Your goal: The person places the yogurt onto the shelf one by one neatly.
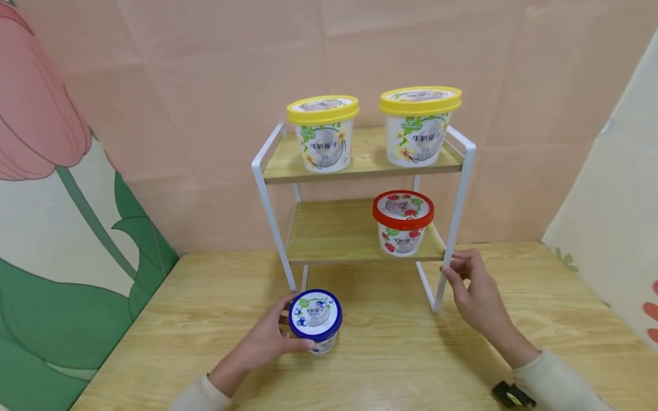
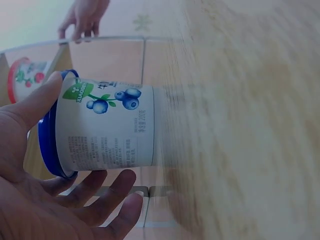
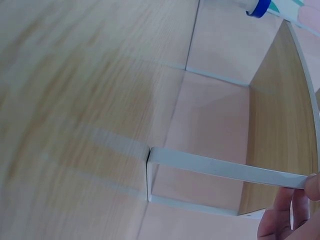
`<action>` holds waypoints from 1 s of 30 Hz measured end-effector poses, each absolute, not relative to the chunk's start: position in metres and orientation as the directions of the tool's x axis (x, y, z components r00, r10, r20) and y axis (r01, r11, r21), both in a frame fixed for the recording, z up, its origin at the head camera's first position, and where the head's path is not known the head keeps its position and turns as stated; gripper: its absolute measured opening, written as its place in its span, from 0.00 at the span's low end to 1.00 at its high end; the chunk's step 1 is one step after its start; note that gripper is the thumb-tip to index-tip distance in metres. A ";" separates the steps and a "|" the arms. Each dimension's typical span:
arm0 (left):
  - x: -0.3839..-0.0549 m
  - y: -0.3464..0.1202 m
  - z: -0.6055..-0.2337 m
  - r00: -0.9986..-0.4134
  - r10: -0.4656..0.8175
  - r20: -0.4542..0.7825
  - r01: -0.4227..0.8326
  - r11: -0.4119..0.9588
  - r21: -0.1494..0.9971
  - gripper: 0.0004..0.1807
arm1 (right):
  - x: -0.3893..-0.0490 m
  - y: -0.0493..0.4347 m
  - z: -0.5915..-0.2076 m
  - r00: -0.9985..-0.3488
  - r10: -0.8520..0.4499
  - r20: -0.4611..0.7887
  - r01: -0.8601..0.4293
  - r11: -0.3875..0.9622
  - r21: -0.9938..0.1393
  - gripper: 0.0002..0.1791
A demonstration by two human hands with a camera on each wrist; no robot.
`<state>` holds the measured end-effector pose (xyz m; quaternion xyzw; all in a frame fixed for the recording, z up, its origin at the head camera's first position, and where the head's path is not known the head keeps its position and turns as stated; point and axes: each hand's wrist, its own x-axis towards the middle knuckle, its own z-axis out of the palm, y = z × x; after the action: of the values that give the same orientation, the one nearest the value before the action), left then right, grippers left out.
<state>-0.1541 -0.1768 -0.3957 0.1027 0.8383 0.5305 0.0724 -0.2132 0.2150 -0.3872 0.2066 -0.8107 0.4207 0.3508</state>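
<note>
My left hand [image 1: 267, 337] grips a small white tub with a blue lid [image 1: 316, 314], printed with blueberries. In the left wrist view its thumb lies at the lid rim of the blueberry tub [image 2: 107, 125], the fingers on the opposite side. The tub is upright at the table surface, in front of the rack's left leg; whether it touches the wood I cannot tell. My right hand [image 1: 475, 291] pinches the white front right leg of a two-tier shelf rack [image 1: 360, 171], just below the lower shelf. The right wrist view shows thumb and fingers around that leg [image 3: 225, 169].
Two yellow-lidded tubs, one left [image 1: 325, 134] and one right [image 1: 420, 127], stand on the upper shelf. A red-lidded tub [image 1: 402, 222] is at the right of the lower shelf. A dark object [image 1: 513, 395] lies by the right sleeve. Behind the wooden table [image 1: 380, 365] hangs a pink backdrop [image 1: 216, 85].
</note>
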 end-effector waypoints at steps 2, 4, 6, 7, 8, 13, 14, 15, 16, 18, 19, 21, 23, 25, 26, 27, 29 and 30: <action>-0.154 -0.175 -0.395 -0.968 0.251 -0.004 0.106 0.421 0.901 0.55 | -0.213 0.216 -0.387 -0.667 -0.036 0.744 -0.626 0.568 -0.534 0.16; -0.154 -0.174 -0.394 -0.968 0.250 0.003 0.114 0.428 0.896 0.55 | -0.213 0.217 -0.387 -0.666 -0.036 0.745 -0.627 0.567 -0.534 0.16; -0.154 -0.174 -0.394 -0.969 0.248 0.010 0.122 0.441 0.889 0.56 | -0.214 0.218 -0.387 -0.668 -0.042 0.743 -0.628 0.567 -0.533 0.17; -0.153 -0.174 -0.395 -0.969 0.246 0.011 0.123 0.444 0.888 0.56 | -0.214 0.218 -0.387 -0.668 -0.047 0.742 -0.630 0.566 -0.532 0.17; -0.153 -0.174 -0.395 -0.970 0.244 0.013 0.123 0.443 0.888 0.56 | -0.214 0.217 -0.387 -0.670 -0.051 0.741 -0.631 0.564 -0.532 0.17; -0.153 -0.177 -0.397 -0.968 0.249 0.006 0.112 0.414 0.903 0.59 | -0.213 0.215 -0.387 -0.677 -0.048 0.735 -0.622 0.570 -0.536 0.16; -0.153 -0.177 -0.397 -0.968 0.252 0.004 0.109 0.406 0.907 0.60 | -0.212 0.214 -0.387 -0.678 -0.046 0.734 -0.620 0.572 -0.537 0.16; -0.153 -0.178 -0.398 -0.967 0.256 -0.001 0.105 0.400 0.910 0.61 | -0.212 0.213 -0.387 -0.677 -0.043 0.735 -0.620 0.571 -0.538 0.16; -0.153 -0.178 -0.397 -0.965 0.262 -0.001 0.106 0.394 0.913 0.61 | -0.212 0.214 -0.386 -0.676 -0.040 0.736 -0.620 0.570 -0.539 0.16; -0.154 -0.179 -0.397 -0.962 0.272 0.002 0.106 0.370 0.923 0.60 | -0.213 0.214 -0.386 -0.671 -0.041 0.741 -0.627 0.566 -0.536 0.15; -0.154 -0.179 -0.398 -0.960 0.279 0.005 0.108 0.356 0.928 0.59 | -0.213 0.213 -0.386 -0.667 -0.041 0.744 -0.631 0.561 -0.535 0.15; -0.155 -0.180 -0.399 -0.957 0.291 0.014 0.113 0.327 0.938 0.58 | -0.214 0.212 -0.387 -0.660 -0.043 0.750 -0.642 0.551 -0.533 0.15; -0.154 -0.181 -0.401 -0.954 0.299 0.016 0.108 0.295 0.949 0.57 | -0.215 0.212 -0.388 -0.658 -0.052 0.751 -0.648 0.547 -0.530 0.15; -0.154 -0.181 -0.403 -0.952 0.306 0.015 0.105 0.279 0.955 0.58 | -0.215 0.211 -0.389 -0.665 -0.052 0.745 -0.642 0.550 -0.534 0.16; -0.154 -0.182 -0.404 -0.951 0.310 0.016 0.105 0.273 0.956 0.59 | -0.214 0.211 -0.388 -0.669 -0.049 0.742 -0.637 0.553 -0.538 0.16; -0.154 -0.182 -0.404 -0.949 0.314 0.018 0.106 0.267 0.958 0.59 | -0.214 0.211 -0.388 -0.674 -0.046 0.737 -0.630 0.557 -0.541 0.16; -0.154 -0.181 -0.405 -0.945 0.328 0.024 0.112 0.255 0.960 0.60 | -0.211 0.212 -0.387 -0.684 -0.038 0.729 -0.618 0.560 -0.551 0.15; -0.155 -0.181 -0.405 -0.941 0.336 0.028 0.118 0.251 0.961 0.61 | -0.210 0.213 -0.386 -0.685 -0.032 0.728 -0.615 0.560 -0.554 0.16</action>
<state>-0.1549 -0.1806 -0.4048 0.1446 0.7854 0.5948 0.0917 -0.2101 0.2127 -0.3860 0.1989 -0.8138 0.4246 0.3434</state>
